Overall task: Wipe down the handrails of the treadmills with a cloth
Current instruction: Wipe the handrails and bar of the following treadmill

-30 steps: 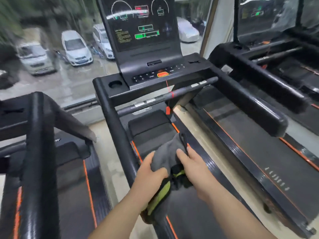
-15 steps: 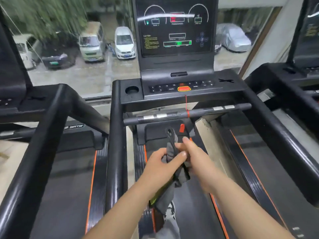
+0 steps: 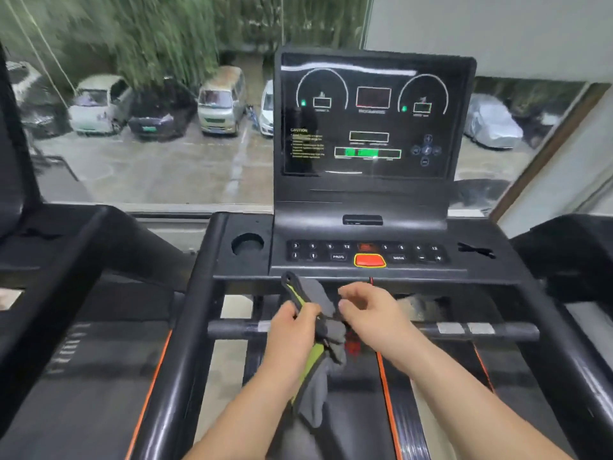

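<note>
I stand on the middle treadmill, facing its console. A grey cloth with a lime-green and black edge hangs in front of the front crossbar. My left hand grips the cloth at its middle, and the lower part dangles over the belt. My right hand is beside it with curled fingers, pinching the cloth's right edge. The black left handrail and right handrail run along either side of my arms. Neither hand touches a rail.
The crossbar carries silver sensor pads. A cup holder and a red stop button sit on the console. Other treadmills flank me on the left and right. Beyond is a window over parked cars.
My view has swung from beside the left rail to face the console squarely. Both hands have carried the cloth forward and up, close to the crossbar.
</note>
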Demonstrator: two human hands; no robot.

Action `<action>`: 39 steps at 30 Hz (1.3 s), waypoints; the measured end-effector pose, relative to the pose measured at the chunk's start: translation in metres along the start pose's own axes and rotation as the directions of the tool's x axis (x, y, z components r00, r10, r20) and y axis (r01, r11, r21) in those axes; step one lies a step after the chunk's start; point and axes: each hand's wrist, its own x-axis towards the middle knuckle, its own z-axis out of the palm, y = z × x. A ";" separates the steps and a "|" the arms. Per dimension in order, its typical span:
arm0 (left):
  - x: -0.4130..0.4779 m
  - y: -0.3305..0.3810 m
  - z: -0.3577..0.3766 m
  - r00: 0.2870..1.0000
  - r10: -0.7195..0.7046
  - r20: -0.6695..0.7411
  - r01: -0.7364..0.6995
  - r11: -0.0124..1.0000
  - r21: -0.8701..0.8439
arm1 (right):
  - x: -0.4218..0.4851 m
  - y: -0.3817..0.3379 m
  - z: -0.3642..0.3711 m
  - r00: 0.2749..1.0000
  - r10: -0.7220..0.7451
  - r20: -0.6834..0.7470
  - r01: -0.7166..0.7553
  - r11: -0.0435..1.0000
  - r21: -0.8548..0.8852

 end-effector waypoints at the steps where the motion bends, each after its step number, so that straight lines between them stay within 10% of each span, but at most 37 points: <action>1: 0.011 0.002 -0.003 0.999 -0.016 -0.044 0.015 1.000 -0.011 | 0.016 -0.002 0.003 0.999 -0.015 0.052 0.017 0.999 -0.027; 17: 0.128 0.047 -0.042 0.831 -0.120 -0.543 0.057 0.990 -0.132 | 0.230 -0.057 0.033 0.712 -0.263 0.651 0.635 0.638 -0.436; 23: 0.186 0.079 -0.092 0.808 0.210 -0.551 -0.005 0.937 0.349 | 0.270 -0.077 0.061 0.676 -0.237 0.698 0.704 0.486 -0.518; 27: 0.226 0.067 -0.105 0.806 0.575 -0.140 -0.192 0.478 0.857 | 0.276 -0.075 0.075 0.719 -0.190 0.668 0.653 0.514 -0.557; 30: 0.245 0.046 -0.105 0.899 0.361 0.248 -0.280 0.037 0.959 | 0.280 -0.081 0.079 0.702 -0.174 0.691 0.686 0.426 -0.590; 39: 0.268 0.069 -0.132 0.737 0.053 0.674 -0.582 -0.456 0.673 | 0.277 -0.077 0.082 0.803 -0.150 0.576 0.549 0.560 -0.620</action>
